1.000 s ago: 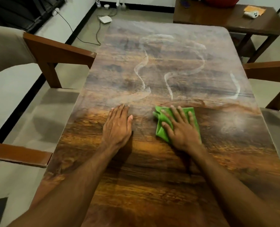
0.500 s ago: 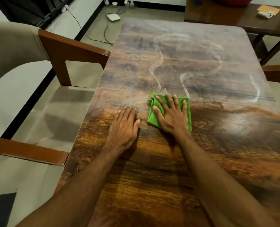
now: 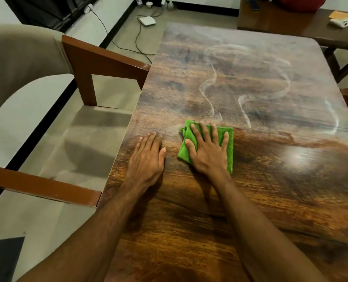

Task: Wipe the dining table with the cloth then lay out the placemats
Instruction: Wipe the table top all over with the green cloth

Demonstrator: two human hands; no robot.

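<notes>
Pressed flat with fingers spread, the right hand (image 3: 208, 151) holds down a folded bright green cloth (image 3: 229, 145) at the centre of the frame, on the brown wood-grain dining table (image 3: 250, 210). Just left of it, not touching the cloth, the left hand (image 3: 146, 157) rests palm-down with straight fingers near the table's left edge. Above the cloth, in the upper half of the frame, the surface looks hazy, with pale curling smear lines (image 3: 244, 102); below the hands the wood looks darker and glossier. Wiping seems partly done, with the far half left. No placemats are visible, so laying them out has not begun. A wooden armchair with beige cushions (image 3: 100, 60) stands at the left.
</notes>
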